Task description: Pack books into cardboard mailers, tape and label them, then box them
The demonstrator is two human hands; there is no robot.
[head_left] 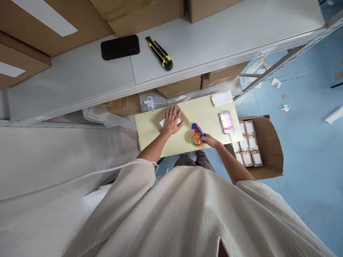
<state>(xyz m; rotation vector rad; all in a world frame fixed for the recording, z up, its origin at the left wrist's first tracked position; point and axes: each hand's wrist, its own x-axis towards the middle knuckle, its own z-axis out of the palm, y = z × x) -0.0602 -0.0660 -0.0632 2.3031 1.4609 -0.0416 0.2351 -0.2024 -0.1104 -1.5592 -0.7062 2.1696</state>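
My left hand [172, 121] lies flat with fingers spread on a small brown cardboard box [184, 115] that carries a white label, on a pale yellow table [150, 135]. My right hand [208, 139] is closed round the handle of a tape dispenser [196, 134] with blue and red parts and a roll of clear tape. The dispenser sits just right of the box, and a strip of tape seems to run from it to the box's edge.
A white card [221, 98] and a blurred sheet [226, 122] lie on the table's right side. An open carton [270, 142] of several small labelled boxes stands on the blue floor. The white shelf [203, 39] above holds a black phone [120, 46], a yellow utility knife [160, 53] and brown cartons.
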